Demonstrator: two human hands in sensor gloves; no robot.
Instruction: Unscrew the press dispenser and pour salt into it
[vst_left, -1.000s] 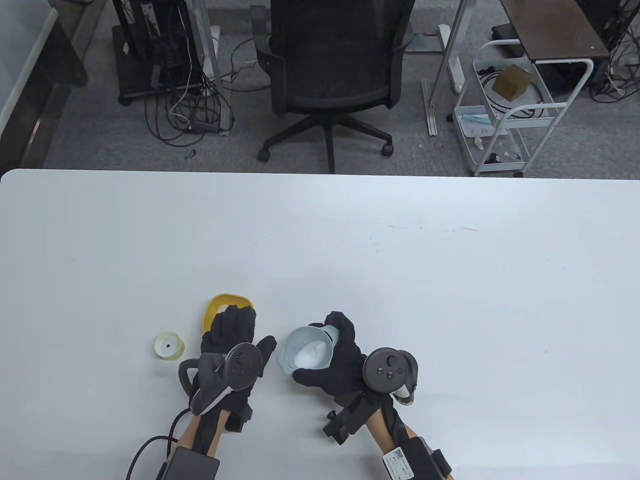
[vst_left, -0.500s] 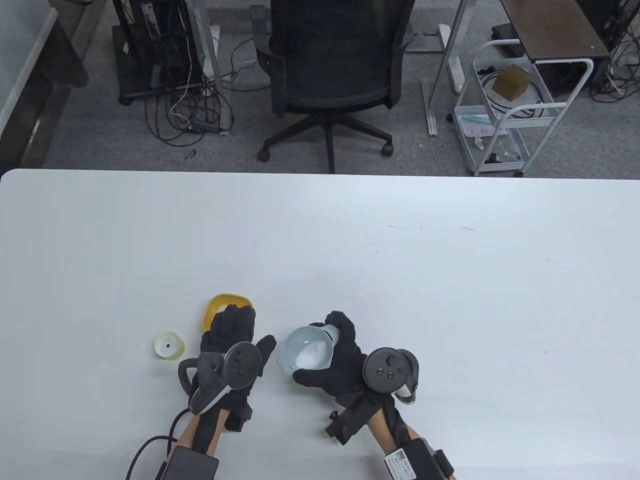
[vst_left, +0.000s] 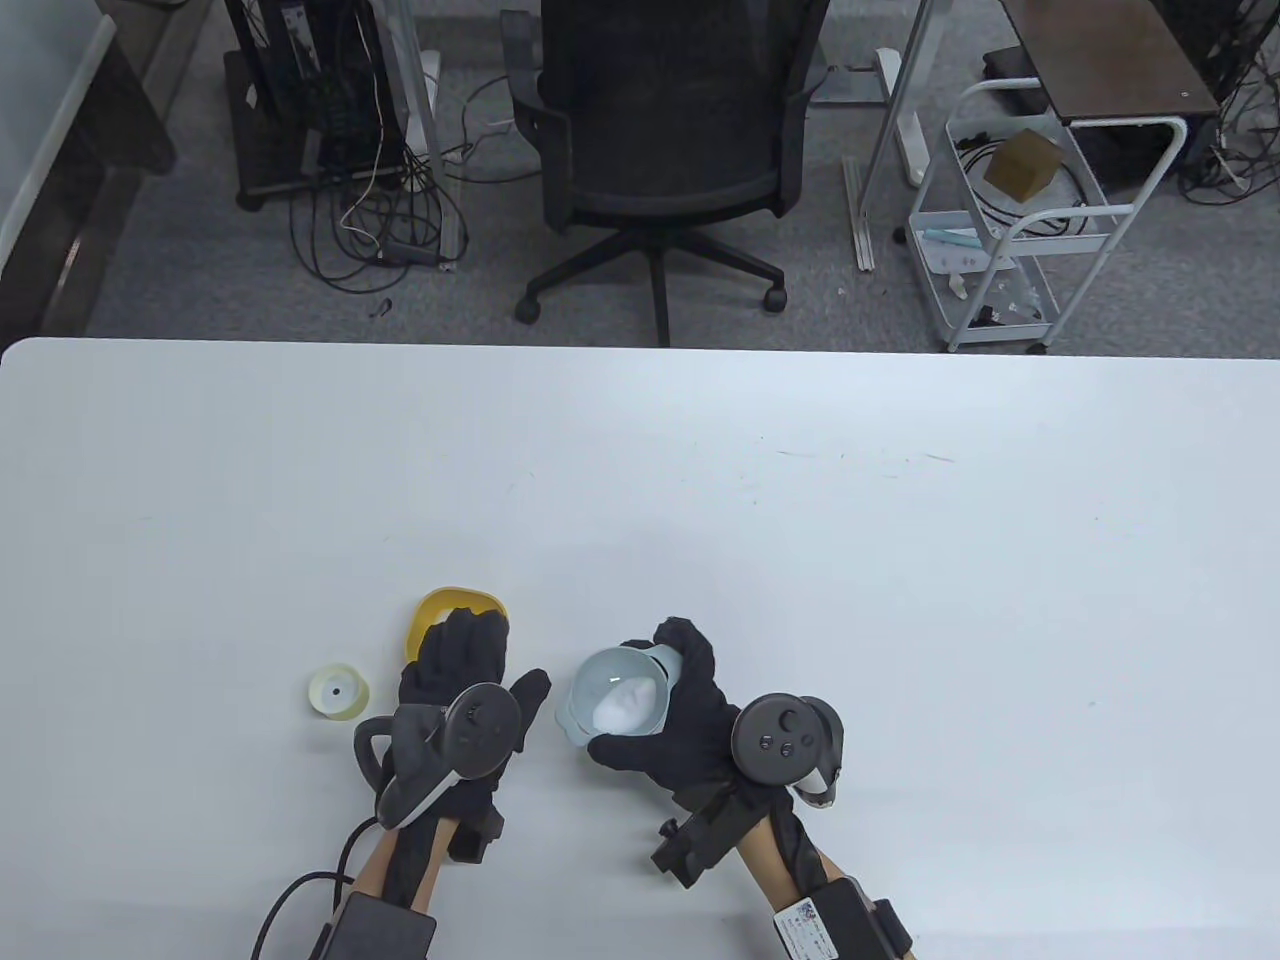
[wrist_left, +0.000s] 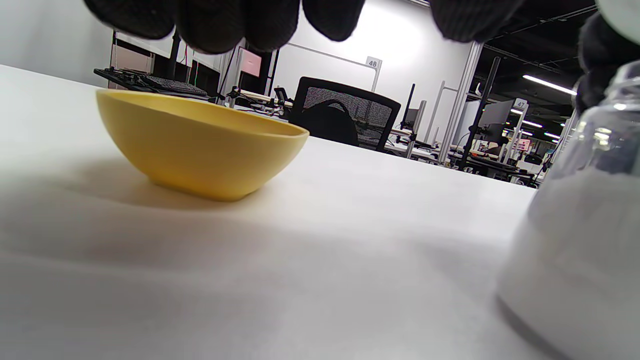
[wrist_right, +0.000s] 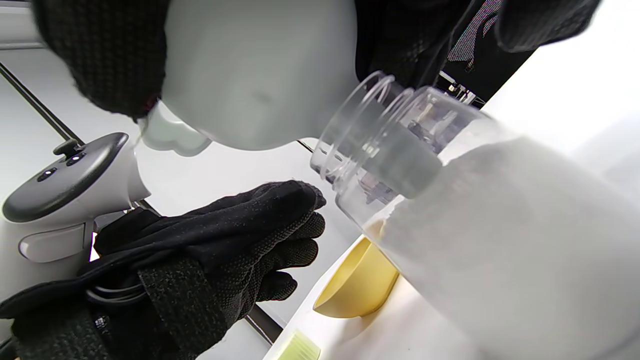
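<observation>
My right hand (vst_left: 690, 700) grips a pale grey bowl (vst_left: 620, 693) holding a heap of white salt, tilted over the dispenser's clear jar. The jar (wrist_right: 450, 200) stands on the table with its threaded mouth open and white salt inside; the bowl hides it in the table view. It also shows in the left wrist view (wrist_left: 580, 240). My left hand (vst_left: 470, 660) lies open beside the jar, fingers stretched over the near rim of a yellow bowl (vst_left: 445, 605), holding nothing. The dispenser's pale yellow cap (vst_left: 338, 691) sits on the table to the left.
The yellow bowl (wrist_left: 200, 145) stands upright just beyond my left fingers. The white table (vst_left: 800, 520) stretches far and right of the hands. An office chair (vst_left: 660, 130) stands beyond the far edge.
My right hand and the grey bowl have shifted very slightly away from me. The left hand, yellow bowl and cap have not moved.
</observation>
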